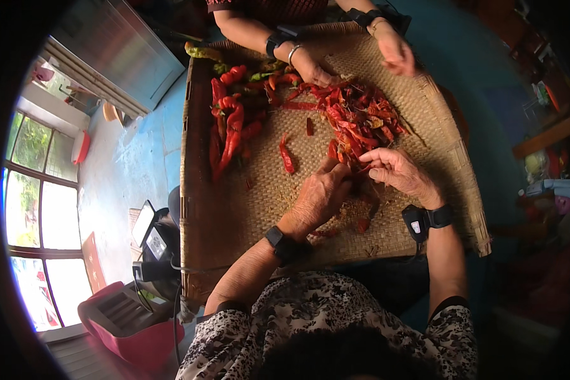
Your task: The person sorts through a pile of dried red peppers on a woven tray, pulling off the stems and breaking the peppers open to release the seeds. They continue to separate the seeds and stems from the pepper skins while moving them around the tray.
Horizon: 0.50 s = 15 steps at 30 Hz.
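Observation:
My left hand (323, 193) is closed, its fingertips pinched at the near edge of a heap of torn red chili peppers (361, 117). My right hand (402, 174) meets it from the right, thumb and fingers closing on a thin red chili pepper piece (362, 169) between the two hands. My fingers partly hide that piece. Pale seeds (354, 209) and a few red scraps lie on the woven tray (259, 215) under my hands. A single red chili pepper (286, 155) lies left of the heap.
Whole red chili peppers (233, 130) and some green ones (202, 50) are piled at the tray's left. Across the tray, a co-worker's hand (313, 68) touches the heap; the other (396, 54) hovers blurred. A pink basket (130, 323) stands lower left, beside a dark device (158, 244).

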{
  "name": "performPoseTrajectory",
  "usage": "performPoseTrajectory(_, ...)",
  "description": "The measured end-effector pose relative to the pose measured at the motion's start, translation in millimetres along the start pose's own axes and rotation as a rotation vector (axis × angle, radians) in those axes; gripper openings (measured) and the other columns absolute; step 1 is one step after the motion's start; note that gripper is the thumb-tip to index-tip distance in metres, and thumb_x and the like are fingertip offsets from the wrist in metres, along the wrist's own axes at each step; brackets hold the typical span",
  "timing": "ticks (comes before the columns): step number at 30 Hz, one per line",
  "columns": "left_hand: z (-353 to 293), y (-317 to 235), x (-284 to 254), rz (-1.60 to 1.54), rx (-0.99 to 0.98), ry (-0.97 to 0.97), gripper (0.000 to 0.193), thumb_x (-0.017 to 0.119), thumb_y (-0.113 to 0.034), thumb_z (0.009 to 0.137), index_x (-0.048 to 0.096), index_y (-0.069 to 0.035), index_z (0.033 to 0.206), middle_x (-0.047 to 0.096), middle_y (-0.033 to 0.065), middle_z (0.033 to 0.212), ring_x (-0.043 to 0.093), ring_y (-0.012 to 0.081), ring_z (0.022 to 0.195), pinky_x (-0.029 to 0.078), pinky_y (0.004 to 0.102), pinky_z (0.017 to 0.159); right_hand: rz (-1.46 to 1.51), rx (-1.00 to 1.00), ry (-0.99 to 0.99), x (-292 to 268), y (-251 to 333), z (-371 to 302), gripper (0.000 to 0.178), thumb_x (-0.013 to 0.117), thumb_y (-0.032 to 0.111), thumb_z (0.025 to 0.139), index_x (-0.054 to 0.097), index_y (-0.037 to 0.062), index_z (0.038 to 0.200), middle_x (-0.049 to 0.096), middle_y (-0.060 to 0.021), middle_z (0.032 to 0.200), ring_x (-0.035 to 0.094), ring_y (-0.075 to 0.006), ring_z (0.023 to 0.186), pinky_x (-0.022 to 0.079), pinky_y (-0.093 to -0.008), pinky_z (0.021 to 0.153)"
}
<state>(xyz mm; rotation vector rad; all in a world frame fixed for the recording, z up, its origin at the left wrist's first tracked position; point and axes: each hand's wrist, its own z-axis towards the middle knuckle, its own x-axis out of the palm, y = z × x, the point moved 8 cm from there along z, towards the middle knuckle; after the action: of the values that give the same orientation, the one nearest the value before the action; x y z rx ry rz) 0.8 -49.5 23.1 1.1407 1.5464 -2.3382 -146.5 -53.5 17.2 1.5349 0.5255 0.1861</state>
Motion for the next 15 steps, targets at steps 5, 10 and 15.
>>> performPoseTrajectory(5,-9.0,-4.7,-11.4,-0.218,-0.062,-0.042,0.012,0.062,-0.008,0.084,0.064,-0.001,0.093,0.059,0.0116,0.088,0.061,0.0250,0.082,0.050,0.0361,0.071,-0.153,0.028,0.044,11.4,4.7,-0.7,0.030,0.067,0.018,0.084,0.061,0.0024,0.109,0.063,-0.0048,0.086,0.058,-0.0116,0.079,0.048,-0.0269,0.070)
performPoseTrajectory(10,-12.5,1.9,-9.2,-0.398,-0.139,-0.099,0.012,0.062,-0.013,0.088,0.067,-0.004,0.094,0.059,0.0078,0.082,0.056,0.0192,0.074,0.048,0.0336,0.066,-0.415,0.105,0.218,38.0,5.5,0.7,0.034,0.069,0.022,0.082,0.061,-0.0004,0.105,0.065,-0.0116,0.090,0.062,-0.0214,0.082,0.050,-0.0330,0.074)
performPoseTrajectory(15,-17.1,-5.7,-15.6,-0.371,-0.060,-0.181,0.019,0.064,-0.017,0.088,0.065,0.001,0.096,0.059,0.0113,0.084,0.060,0.0211,0.076,0.050,0.0317,0.067,-0.066,-0.130,0.032,42.4,11.4,6.4,0.021,0.064,0.010,0.080,0.063,-0.0002,0.098,0.065,-0.0101,0.090,0.061,-0.0172,0.082,0.049,-0.0327,0.077)
